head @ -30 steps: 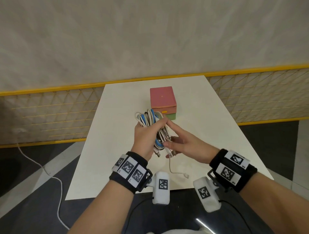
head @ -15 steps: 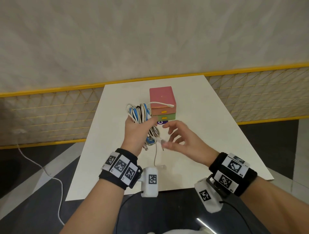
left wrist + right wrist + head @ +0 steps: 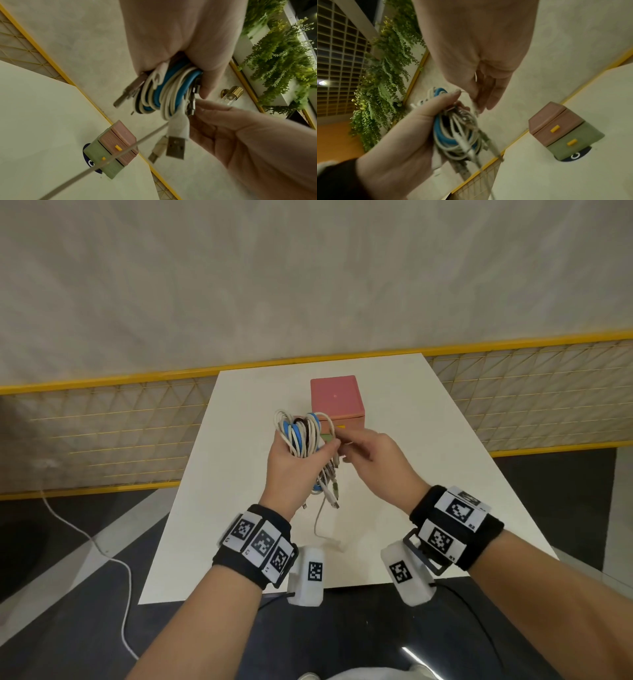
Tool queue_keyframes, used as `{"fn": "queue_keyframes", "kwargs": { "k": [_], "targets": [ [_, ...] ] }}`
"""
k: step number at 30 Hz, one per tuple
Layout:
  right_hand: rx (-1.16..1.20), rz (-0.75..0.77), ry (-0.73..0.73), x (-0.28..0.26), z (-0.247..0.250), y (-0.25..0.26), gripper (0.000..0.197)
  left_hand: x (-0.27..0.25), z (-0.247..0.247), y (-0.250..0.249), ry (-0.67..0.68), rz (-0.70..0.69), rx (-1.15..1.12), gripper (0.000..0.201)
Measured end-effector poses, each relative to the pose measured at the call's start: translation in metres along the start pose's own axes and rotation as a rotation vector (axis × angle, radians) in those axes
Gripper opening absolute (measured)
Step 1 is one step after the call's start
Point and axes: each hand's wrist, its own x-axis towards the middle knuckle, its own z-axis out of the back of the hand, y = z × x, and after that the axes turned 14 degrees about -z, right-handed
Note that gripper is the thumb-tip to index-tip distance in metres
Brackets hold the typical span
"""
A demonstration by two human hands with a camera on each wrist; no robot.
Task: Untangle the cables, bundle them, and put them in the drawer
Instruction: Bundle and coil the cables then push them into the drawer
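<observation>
My left hand (image 3: 291, 463) grips a coiled bundle of white and blue cables (image 3: 301, 436) upright above the table, just in front of the drawer box. Several plugs hang below the fist (image 3: 330, 491). My right hand (image 3: 373, 453) is next to the bundle's upper right and pinches a white cable strand (image 3: 325, 417) that loops over the top of the coil. The strand's loose tail (image 3: 318, 525) drops onto the table. In the left wrist view the bundle (image 3: 164, 94) shows a USB plug (image 3: 176, 147). The drawer box (image 3: 337, 402), with pink (image 3: 556, 121) and green (image 3: 573, 143) drawers, has both shut.
The white table (image 3: 428, 474) has its near edge by my wrists. A yellow mesh fence (image 3: 102, 426) runs behind and beside it. A white cord (image 3: 102, 549) lies on the dark floor at left. A dark round sticker (image 3: 575, 155) sits under the drawer box.
Both hands rose toward the drawer box. My right hand left the bundle's lower end, moved up, and now pinches a white strand wrapped over the coil's top.
</observation>
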Motion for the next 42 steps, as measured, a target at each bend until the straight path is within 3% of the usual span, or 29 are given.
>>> {"fn": "queue_keyframes", "kwargs": {
  "k": [7,10,13,16,20,23,26,30,35,39,42],
  "targets": [
    [0.125,-0.161,0.165,-0.004,0.006,0.008,0.037,-0.002,0.008,0.007,-0.048,0.085,-0.093,0.025],
    [0.413,-0.256,0.276,-0.009,0.022,0.008,0.032,-0.003,0.006,0.002,0.007,0.081,-0.054,0.019],
    [0.577,-0.304,0.214,-0.016,0.025,0.007,0.028,-0.002,0.001,-0.002,-0.003,0.076,-0.021,0.022],
    [0.556,-0.368,0.161,-0.017,0.021,-0.001,0.034,0.001,-0.002,-0.005,-0.141,0.107,-0.044,0.018],
    [0.257,-0.499,0.579,-0.028,-0.002,-0.015,0.038,0.005,-0.006,-0.017,-0.247,0.142,-0.168,0.027],
    [0.206,-0.532,0.754,-0.037,-0.019,-0.027,0.011,0.01,-0.003,-0.021,-0.244,0.134,-0.231,0.022],
    [0.166,-0.553,0.649,-0.035,-0.01,-0.041,0.017,0.014,0.013,-0.019,-0.153,0.088,-0.161,0.021],
    [0.135,-0.517,0.466,-0.024,0.019,-0.045,0.017,0.013,0.034,-0.007,-0.013,0.079,0.106,0.023],
    [-0.273,-0.226,0.388,-0.003,0.031,-0.011,0.014,-0.002,0.025,0.007,0.233,0.079,0.24,0.023],
    [-0.618,-0.031,0.267,0.003,0.029,0.007,0.015,-0.011,0.015,0.011,0.244,0.141,0.141,0.032],
    [-0.487,-0.083,0.156,-0.001,0.028,0.005,0.025,-0.012,0.014,0.014,0.247,0.174,0.143,0.031]
  ]
}}
